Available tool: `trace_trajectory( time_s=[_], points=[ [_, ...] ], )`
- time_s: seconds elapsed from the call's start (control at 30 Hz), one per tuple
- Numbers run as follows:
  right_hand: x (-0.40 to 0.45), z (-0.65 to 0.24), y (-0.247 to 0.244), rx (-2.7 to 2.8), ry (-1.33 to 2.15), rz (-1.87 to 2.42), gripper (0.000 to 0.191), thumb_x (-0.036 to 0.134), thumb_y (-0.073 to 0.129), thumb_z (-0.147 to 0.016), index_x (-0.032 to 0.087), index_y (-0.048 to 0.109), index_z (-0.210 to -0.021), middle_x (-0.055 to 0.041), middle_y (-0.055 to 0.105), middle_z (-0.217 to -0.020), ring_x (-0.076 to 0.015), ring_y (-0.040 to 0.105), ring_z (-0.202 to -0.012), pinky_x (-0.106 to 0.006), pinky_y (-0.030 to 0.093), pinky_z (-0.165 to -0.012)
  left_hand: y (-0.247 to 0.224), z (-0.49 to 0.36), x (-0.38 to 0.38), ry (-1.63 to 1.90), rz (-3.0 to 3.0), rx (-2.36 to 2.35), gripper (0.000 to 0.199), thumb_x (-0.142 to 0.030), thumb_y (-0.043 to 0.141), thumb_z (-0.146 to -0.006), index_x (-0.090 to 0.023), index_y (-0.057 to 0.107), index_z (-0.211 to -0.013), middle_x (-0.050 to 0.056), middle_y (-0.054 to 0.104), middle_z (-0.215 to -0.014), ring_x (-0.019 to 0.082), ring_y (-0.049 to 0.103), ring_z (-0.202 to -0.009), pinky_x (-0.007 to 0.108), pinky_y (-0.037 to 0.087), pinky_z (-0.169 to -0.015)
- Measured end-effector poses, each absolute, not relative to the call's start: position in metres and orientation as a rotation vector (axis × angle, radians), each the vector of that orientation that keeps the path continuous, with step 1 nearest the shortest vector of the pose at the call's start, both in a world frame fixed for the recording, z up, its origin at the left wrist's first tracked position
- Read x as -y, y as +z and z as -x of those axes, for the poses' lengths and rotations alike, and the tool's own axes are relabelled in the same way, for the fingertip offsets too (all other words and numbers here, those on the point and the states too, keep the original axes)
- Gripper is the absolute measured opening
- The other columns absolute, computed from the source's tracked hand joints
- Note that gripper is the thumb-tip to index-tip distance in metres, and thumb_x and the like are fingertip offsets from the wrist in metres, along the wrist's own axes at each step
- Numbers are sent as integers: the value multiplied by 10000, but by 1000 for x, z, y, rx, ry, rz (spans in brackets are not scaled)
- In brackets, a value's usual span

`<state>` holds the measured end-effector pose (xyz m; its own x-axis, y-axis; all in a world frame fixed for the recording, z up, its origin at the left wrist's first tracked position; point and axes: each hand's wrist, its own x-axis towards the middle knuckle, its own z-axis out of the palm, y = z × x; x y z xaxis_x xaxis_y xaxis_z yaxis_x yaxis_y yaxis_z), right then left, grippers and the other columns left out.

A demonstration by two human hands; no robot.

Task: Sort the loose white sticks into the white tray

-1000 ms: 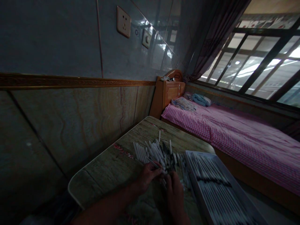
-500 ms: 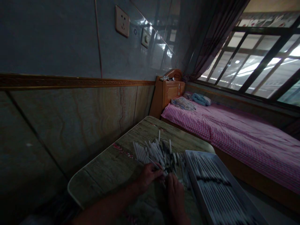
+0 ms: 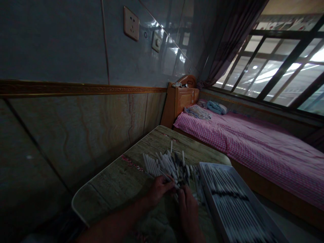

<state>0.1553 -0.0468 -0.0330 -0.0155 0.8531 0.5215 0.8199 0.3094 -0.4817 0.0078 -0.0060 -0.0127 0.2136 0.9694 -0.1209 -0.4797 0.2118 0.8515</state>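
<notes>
My left hand (image 3: 160,189) is closed, its thumb and fingers pinching a slim white pen (image 3: 165,175) that slants up and to the left. Close beside it, my right hand (image 3: 187,204) pinches the same pen's lower end; its fingertips are partly hidden and dim. Just beyond both hands lies a loose pile of white pen parts (image 3: 165,162), with dark pieces (image 3: 180,162) on its right side. At my right is a shallow white box (image 3: 263,211) holding rows of white pens (image 3: 234,211) with black sections.
The patterned table (image 3: 108,189) has rounded corners and stands along a tiled wall (image 3: 83,128). Beyond it is a bed (image 3: 248,145) with a pink checked sheet and a wooden headboard (image 3: 186,98). Sockets (image 3: 131,23) are on the wall; a window (image 3: 278,64) is at the right.
Both hands stay together at the pen, with only a slight shift of the fingers. The view has moved very slightly; the pile and the box look the same.
</notes>
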Motion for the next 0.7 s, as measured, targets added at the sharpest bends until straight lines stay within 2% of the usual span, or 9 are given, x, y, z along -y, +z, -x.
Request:
trace_trajectory(
  time_s=[0.07,0.27,0.5,0.7],
  points=[
    [47,-155,-37,1783,143,1508,353,398,331,-993,238,589,-814,-2,593,-686,-158,552,-596,-261,414,-554,-11,-7,7,1158,-789,-770,439,-463,850,-530,-144,629,-735,-8,642,-598,139,606,-529,238,463,-485],
    [45,-165,-67,1882,-282,1339,396,343,266,-996,230,645,-1000,-115,674,-900,-221,615,-777,-325,468,-638,-7,-5,9,1109,-882,-772,391,-440,833,-571,-146,626,-726,8,657,-603,150,614,-534,256,472,-509],
    [44,-158,-45,1836,170,1474,366,352,298,-994,246,627,-874,-19,634,-763,-156,589,-659,-244,453,-580,-1,-2,7,1139,-976,-914,317,-387,826,-547,-158,650,-679,-28,608,-567,109,529,-485,225,412,-473],
    [41,-163,-69,1845,-112,1311,422,405,260,-994,249,651,-1022,-86,676,-937,-209,619,-823,-314,485,-686,4,-4,6,1099,-1129,-920,193,-324,767,-624,-171,675,-696,-21,613,-547,130,530,-502,233,394,-488]
  ],
)
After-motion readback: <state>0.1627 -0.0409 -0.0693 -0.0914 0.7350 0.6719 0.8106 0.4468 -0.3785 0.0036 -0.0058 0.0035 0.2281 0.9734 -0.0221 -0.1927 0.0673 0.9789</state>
